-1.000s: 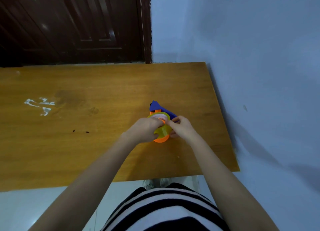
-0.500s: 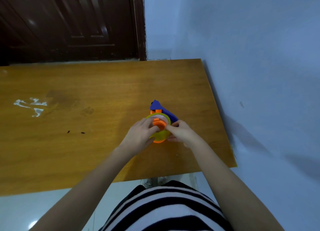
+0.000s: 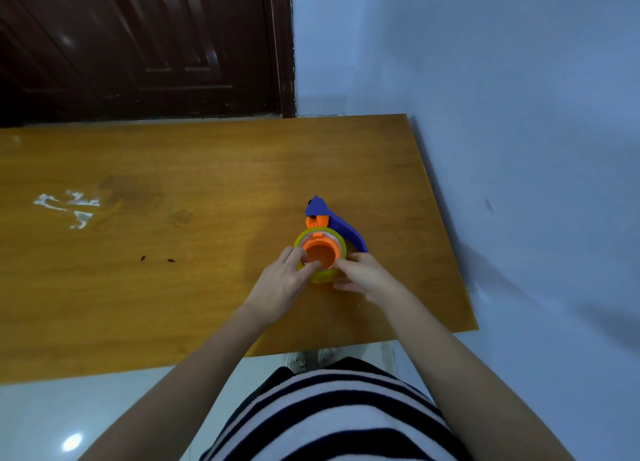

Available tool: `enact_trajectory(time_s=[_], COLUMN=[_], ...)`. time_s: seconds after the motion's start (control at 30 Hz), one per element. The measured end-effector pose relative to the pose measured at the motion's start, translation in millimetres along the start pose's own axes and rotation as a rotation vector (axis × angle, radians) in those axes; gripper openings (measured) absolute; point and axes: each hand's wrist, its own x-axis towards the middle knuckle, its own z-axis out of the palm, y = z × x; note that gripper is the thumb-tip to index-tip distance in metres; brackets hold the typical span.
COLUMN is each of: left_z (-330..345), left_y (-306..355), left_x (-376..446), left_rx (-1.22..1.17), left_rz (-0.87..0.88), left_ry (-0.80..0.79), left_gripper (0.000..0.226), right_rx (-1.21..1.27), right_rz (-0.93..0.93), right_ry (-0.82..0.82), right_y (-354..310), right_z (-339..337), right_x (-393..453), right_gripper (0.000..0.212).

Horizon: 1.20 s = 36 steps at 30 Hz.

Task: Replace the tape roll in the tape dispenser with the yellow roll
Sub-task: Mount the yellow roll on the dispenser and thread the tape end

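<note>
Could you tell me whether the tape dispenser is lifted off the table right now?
No, the tape dispenser lies on the table, with both hands at the yellow roll.

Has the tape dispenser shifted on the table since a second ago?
No. The tape dispenser sits equally near the table's right edge; only the camera moved.
</note>
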Motion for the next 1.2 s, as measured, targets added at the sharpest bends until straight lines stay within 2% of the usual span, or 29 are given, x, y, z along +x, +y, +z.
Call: enact_trajectory(time_s=[0.23, 0.33, 0.4, 0.47, 0.53, 0.6, 0.67, 0.73, 0.8, 0.87, 0.97, 1.1, 1.2], left_z=[4.7, 10.0, 10.5, 10.9, 11.6, 11.2, 11.0, 11.1, 11.8, 10.9, 4.5, -3.0, -13.8], left_y=[-3.7, -6.8, -7.4, -7.4, -7.5, -7.1, -6.5, -5.9, -6.3, -6.9, -6.9, -11.2, -13.2], left_x=[0.7, -0.9, -1.2, -0.9, -0.6, -0.1, 0.3, 0.8, 0.6, -0.5, 0.5, 3.1, 6.8], left_rx=[-0.004, -0.012, -0.017, -0.019, -0.018, -0.015, 0.010, 0.025, -0.008, -0.051, -0.110, -0.150, -0.151], left_rz=[-0.023, -0.041, -0.044, -0.043, -0.040, -0.042, -0.065, -0.125, -0.192, -0.238, -0.266, -0.272, -0.257], left_ry=[-0.076, -0.086, -0.078, -0.081, -0.086, -0.076, -0.063, -0.054, -0.047, -0.046, -0.048, -0.029, 0.009], left_gripper=[0.057, 0.054, 0.053, 0.053, 0.054, 0.055, 0.058, 0.061, 0.062, 0.065, 0.062, 0.066, 0.062], right_rx=[-0.232, -0.284, -0.357, -0.592, -0.777, -0.809, -0.832, -0.901, -0.938, -0.935, -0.887, -0.781, -0.610], right_rz=[-0.019, -0.039, -0.040, -0.161, -0.413, -0.660, -0.771, -0.686, -0.524, -0.413, -0.364, -0.399, -0.363], right_ry=[0.000, 0.031, 0.059, 0.157, 0.344, 0.506, 0.575, 0.531, 0.443, 0.370, 0.314, 0.289, 0.261], right_y=[-0.6, 5.1, 5.3, 3.6, -0.5, -10.1, -20.6, -28.4, -31.2, -30.2, -27.3, -21.9, -20.5], right_z=[2.7, 3.3, -0.4, -4.6, -6.3, -5.1, -5.0, -3.3, -0.5, 2.6, 6.1, 8.7, 5.1], right_x=[-1.0, 1.9, 1.2, -2.9, -8.6, -15.9, -13.7, -5.2, 3.1, 10.7, 15.5, 15.1, 19.4], right_gripper=[0.064, 0.064, 0.056, 0.035, 0.025, 0.019, 0.027, 0.057, 0.083, 0.093, 0.084, 0.053, 0.047])
